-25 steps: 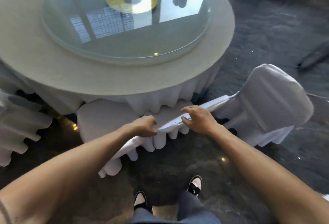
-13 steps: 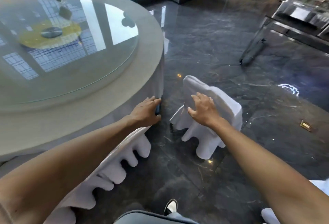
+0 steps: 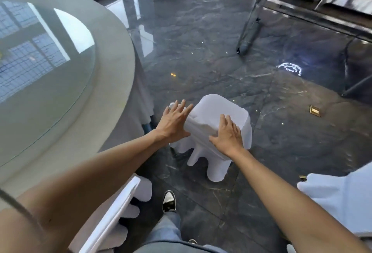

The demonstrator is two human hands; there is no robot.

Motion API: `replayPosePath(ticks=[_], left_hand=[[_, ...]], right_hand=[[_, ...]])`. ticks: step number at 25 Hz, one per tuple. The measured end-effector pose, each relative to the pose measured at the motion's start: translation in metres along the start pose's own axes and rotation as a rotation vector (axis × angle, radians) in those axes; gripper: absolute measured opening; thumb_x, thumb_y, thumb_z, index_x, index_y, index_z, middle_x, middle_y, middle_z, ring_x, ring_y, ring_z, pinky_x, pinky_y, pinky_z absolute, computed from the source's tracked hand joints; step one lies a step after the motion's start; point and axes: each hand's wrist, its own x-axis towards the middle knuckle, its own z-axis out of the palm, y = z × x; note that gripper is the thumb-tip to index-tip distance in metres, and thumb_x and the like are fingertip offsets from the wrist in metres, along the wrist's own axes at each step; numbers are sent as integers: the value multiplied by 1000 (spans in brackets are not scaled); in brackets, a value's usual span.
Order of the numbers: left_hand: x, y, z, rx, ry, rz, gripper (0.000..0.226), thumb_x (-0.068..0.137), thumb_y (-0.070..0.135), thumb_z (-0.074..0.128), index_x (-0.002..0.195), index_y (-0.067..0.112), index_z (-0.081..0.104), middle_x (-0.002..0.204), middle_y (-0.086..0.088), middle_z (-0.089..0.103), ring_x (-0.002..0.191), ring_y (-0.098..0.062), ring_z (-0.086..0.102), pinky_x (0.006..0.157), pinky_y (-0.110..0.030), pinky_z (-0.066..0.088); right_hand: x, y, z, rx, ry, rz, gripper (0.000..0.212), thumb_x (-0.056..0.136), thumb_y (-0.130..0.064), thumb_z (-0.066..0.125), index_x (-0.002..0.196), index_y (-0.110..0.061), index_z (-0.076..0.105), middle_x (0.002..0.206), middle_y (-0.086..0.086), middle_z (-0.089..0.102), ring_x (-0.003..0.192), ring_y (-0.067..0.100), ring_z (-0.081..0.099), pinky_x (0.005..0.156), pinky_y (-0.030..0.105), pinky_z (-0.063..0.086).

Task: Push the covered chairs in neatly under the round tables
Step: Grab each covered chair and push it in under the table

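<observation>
I lay both open palms, left hand (image 3: 174, 122) and right hand (image 3: 227, 135), flat on the white-covered chair (image 3: 221, 116), gripping nothing; dark floor (image 3: 201, 51) separates it from the round table (image 3: 112, 83) edge.

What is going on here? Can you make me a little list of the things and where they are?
left hand: flat, fingers spread, on the chair's back
right hand: flat on the chair's top edge
covered chair: white cover, standing apart from the table
round table: left, glass disc on top
floor: dark, shiny
nearer chair: beside the table

White-covered chair (image 3: 219, 130) upright, beside round table (image 3: 112, 83).
</observation>
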Motion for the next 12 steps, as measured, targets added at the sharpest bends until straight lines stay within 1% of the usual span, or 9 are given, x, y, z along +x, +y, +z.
replayPosePath(ticks=[2,3,5,6,8,9,11,12], left_hand=[[30,-9,6,40,-63,23,106,73,44,78,155,23,15,162,-12,15,149,-37,12,116,-58,20],[46,-15,9,60,-94,39,105,73,43,78,155,23,16,161,-12,17,148,-37,14,116,-59,19],[74,-32,16,99,-182,60,94,74,41,77,152,23,27,156,-9,29,145,-34,24,115,-60,21],[87,-40,20,114,-232,67,84,74,40,75,147,25,36,150,-6,39,140,-30,33,114,-59,23],[106,-50,24,112,-306,75,59,74,31,70,131,31,55,130,3,59,126,-23,49,110,-54,31],[113,-51,27,97,-317,75,47,74,25,66,120,33,63,118,4,66,117,-23,56,107,-50,35],[122,-49,32,93,-295,101,33,71,17,61,99,32,71,96,4,70,100,-24,64,98,-44,43],[125,-49,35,107,-285,118,31,70,16,61,95,31,72,91,4,70,94,-25,65,93,-42,47]], right_hand=[[11,6,10,13,-109,47,75,79,-36,66,139,-16,27,133,9,43,122,34,46,99,47,41],[17,10,15,14,-162,65,65,81,-31,64,135,-19,31,128,7,48,115,33,51,91,45,45],[26,14,20,49,-232,101,47,85,-23,58,127,-24,39,114,5,58,99,31,57,74,39,48],[29,13,20,74,-243,112,40,84,-20,55,122,-27,44,107,4,62,92,30,58,69,38,48],[33,12,19,98,-249,116,35,81,-19,52,114,-32,52,97,2,66,86,29,60,68,37,50],[35,12,19,99,-249,118,35,80,-20,52,112,-34,55,95,1,67,85,29,61,67,36,50],[38,12,19,88,-240,112,36,78,-21,53,110,-36,57,92,-1,68,84,28,62,66,35,47],[40,12,19,81,-235,100,36,77,-22,53,109,-36,58,91,-2,68,84,29,62,67,35,48]])
